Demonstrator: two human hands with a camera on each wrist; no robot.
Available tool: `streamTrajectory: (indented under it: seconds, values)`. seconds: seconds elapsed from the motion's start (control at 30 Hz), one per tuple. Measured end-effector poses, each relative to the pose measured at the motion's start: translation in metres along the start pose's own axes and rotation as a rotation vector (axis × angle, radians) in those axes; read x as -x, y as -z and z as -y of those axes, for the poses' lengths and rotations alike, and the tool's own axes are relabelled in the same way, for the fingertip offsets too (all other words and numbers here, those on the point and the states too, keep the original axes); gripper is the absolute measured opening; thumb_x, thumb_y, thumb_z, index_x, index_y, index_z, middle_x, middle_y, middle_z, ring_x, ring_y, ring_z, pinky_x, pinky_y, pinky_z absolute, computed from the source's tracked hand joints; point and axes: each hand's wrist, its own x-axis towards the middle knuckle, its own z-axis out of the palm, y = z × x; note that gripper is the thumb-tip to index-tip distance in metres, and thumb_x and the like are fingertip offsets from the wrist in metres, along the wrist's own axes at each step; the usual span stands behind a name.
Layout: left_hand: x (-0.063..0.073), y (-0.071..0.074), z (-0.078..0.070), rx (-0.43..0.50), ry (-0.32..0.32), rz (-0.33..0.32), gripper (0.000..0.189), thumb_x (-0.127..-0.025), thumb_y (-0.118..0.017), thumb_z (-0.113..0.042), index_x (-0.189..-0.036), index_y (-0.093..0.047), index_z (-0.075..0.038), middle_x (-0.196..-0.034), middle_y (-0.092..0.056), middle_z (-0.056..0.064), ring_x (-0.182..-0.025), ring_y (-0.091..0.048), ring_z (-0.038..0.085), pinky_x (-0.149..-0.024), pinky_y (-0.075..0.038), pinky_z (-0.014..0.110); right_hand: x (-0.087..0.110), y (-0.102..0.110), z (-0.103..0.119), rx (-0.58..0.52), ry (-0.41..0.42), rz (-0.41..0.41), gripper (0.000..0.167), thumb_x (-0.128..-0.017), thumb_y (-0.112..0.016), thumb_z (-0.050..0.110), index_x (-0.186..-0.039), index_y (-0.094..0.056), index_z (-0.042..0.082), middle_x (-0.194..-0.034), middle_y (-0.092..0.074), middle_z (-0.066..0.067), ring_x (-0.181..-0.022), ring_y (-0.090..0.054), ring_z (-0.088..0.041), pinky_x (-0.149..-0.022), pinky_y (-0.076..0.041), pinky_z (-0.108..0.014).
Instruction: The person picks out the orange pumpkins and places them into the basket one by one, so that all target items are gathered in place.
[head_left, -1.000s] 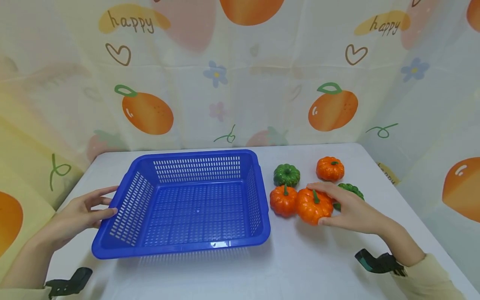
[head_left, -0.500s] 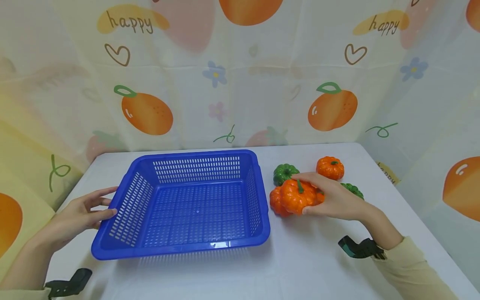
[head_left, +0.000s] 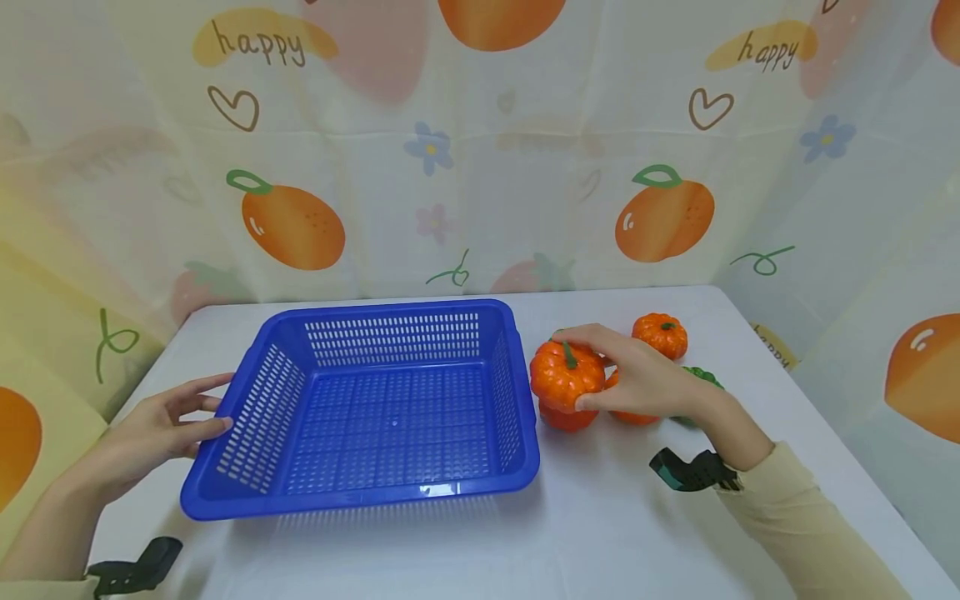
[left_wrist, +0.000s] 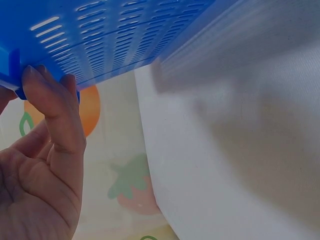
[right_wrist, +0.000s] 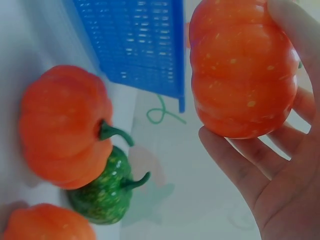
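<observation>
Right hand [head_left: 637, 371] grips 1 orange pumpkin [head_left: 562, 383] — stem [head_left: 570, 357] upward, long axis roughly level.

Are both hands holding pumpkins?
No, only the right hand holds an orange pumpkin, while the left hand grips the blue basket.

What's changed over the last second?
The right hand carried its pumpkin left and up toward the basket, exposing part of another pumpkin. Nothing newly gripped or released. The left hand stayed on the basket rim; the basket looks unmoved.
</observation>
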Motion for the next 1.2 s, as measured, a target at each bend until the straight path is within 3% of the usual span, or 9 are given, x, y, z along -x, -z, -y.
streamTrajectory:
  seconds: [0.17,0.37,1.2]
  values:
    - [0.0,0.0,0.0,0.003,0.003,-0.003,0.071,-0.09,-0.059,-0.025,-0.145,-0.02,-0.002,-0.11,-0.053,0.019,-0.079,-0.064,0.017,-0.068,-0.055,0.031,-0.013,0.003,0.008,-0.022,0.003,0.035,0.068,-0.078,-0.073,0.033,-0.136,-0.041,0.02,-0.132,-0.047,0.004,-0.119,-0.046,-0.014,-0.095,-0.045,-0.039]
    - [0.0,0.0,0.001,0.001,0.006,-0.003,0.071,-0.091,-0.059,-0.025,-0.145,-0.02,-0.002,-0.109,-0.053,0.017,-0.079,-0.064,0.017,-0.068,-0.055,0.03,-0.029,0.004,0.018,-0.063,-0.022,0.068,0.066,-0.078,-0.072,0.037,-0.136,-0.039,0.028,-0.131,-0.045,0.011,-0.117,-0.045,-0.009,-0.093,-0.046,-0.035]
    - [0.001,-0.001,0.001,0.002,0.014,0.004,0.071,-0.091,-0.057,-0.026,-0.146,-0.019,-0.003,-0.115,-0.05,0.023,-0.082,-0.064,0.016,-0.069,-0.055,0.029,-0.093,-0.007,0.046,0.019,0.136,0.114,0.066,-0.077,-0.071,0.041,-0.134,-0.043,0.023,-0.126,-0.048,0.004,-0.111,-0.049,-0.014,-0.086,-0.048,-0.026]
